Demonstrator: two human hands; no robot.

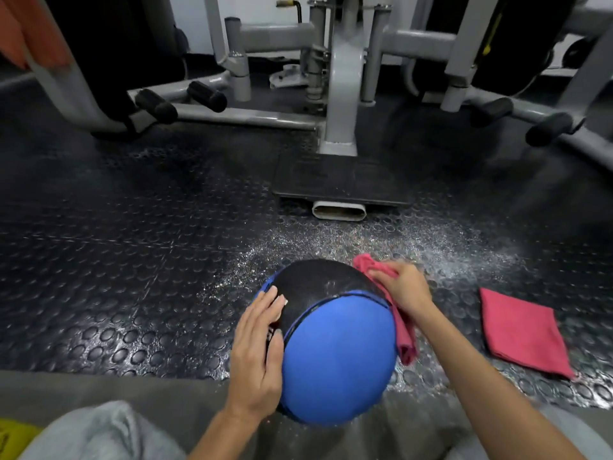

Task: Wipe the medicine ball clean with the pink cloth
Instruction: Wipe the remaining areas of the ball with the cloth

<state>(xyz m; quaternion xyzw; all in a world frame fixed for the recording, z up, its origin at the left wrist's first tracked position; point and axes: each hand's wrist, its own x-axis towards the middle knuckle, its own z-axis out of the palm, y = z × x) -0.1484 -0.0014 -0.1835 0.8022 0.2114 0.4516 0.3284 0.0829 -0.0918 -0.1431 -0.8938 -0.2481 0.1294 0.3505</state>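
Black studded rubber flooring [132,260] covers the room. Grey gym machine frames [341,94] stand at the back, and a dark foot plate [331,180] lies flat in front of the middle post. A patch of pale speckles [414,240] glistens on the floor around and beyond the medicine ball [338,353]. The ball is blue with a black panel on its far side, and it sits low in front of the person, between the two hands.

The left hand [255,353] lies flat against the ball's left side, its fingers [265,303] straight and close together, holding nothing. The right hand [404,287] presses the pink cloth [406,340] against the ball's upper right side. Its fingers [381,275] are curled over the bunched cloth, and a loose tail of cloth hangs down beside the ball.

A second pink cloth [520,333] lies folded on the floor to the right, apart from the ball. Grey trouser legs [99,433] show at the bottom edge.
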